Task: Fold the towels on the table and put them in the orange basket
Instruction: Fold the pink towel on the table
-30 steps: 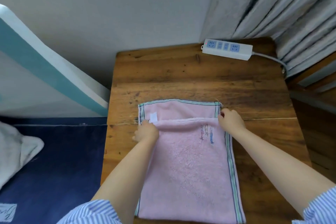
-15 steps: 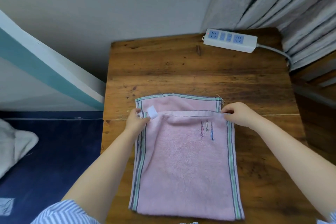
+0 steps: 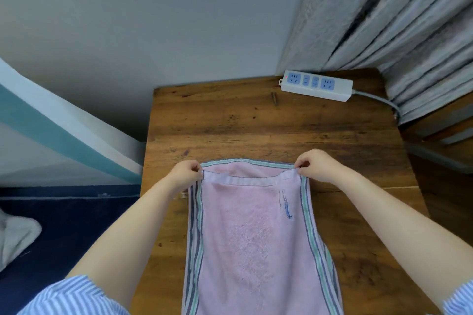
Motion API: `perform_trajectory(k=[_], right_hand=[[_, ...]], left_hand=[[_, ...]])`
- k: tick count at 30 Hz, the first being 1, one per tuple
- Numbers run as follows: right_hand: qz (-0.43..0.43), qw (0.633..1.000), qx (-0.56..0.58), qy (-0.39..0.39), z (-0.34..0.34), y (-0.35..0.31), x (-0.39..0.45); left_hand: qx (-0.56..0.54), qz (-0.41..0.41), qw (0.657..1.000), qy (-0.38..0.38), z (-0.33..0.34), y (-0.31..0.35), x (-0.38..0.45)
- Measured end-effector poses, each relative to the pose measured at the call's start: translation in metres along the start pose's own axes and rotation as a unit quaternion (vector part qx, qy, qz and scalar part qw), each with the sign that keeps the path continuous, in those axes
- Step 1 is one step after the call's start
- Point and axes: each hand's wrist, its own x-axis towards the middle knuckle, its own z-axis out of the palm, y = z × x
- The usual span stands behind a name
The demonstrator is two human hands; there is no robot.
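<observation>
A pink towel with green and blue striped side borders is folded double and hangs from my two hands over the wooden table. My left hand pinches its far left corner, both layers together. My right hand pinches the far right corner the same way. The top edge sags slightly between the hands. The towel's lower end runs out of view at the bottom. No orange basket is in view.
A white power strip with blue sockets lies at the table's far right, its cable trailing right. Grey curtains hang behind it. A dark blue floor with a grey cloth lies to the left.
The towel lay flat with its upper layer short of the far edge. Both hands have since gathered both layers at the far corners and lifted the towel off the table.
</observation>
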Motion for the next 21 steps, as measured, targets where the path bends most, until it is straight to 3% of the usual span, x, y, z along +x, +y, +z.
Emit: perform_trajectory(k=[2, 5, 8, 13, 21], right_hand=[[0.032, 0.997, -0.059, 0.031, 0.015, 0.004, 0.006], [0.028, 0.993, -0.08, 0.08, 0.04, 0.015, 0.01], [0.048, 0.989, -0.068, 0.12, 0.054, 0.023, 0.008], [0.037, 0.994, -0.044, 0.098, 0.051, 0.021, 0.012], [-0.023, 0.998, 0.046, 0.023, 0.009, 0.031, -0.01]], left_hand=[[0.165, 0.03, 0.985, 0.046, 0.006, 0.001, 0.008], [0.264, 0.034, 0.962, 0.06, 0.018, -0.003, 0.018], [0.269, 0.032, 0.96, 0.065, 0.024, -0.004, 0.022], [0.301, 0.079, 0.949, 0.051, 0.022, -0.006, 0.025], [0.182, 0.088, 0.979, 0.006, -0.004, -0.016, 0.008]])
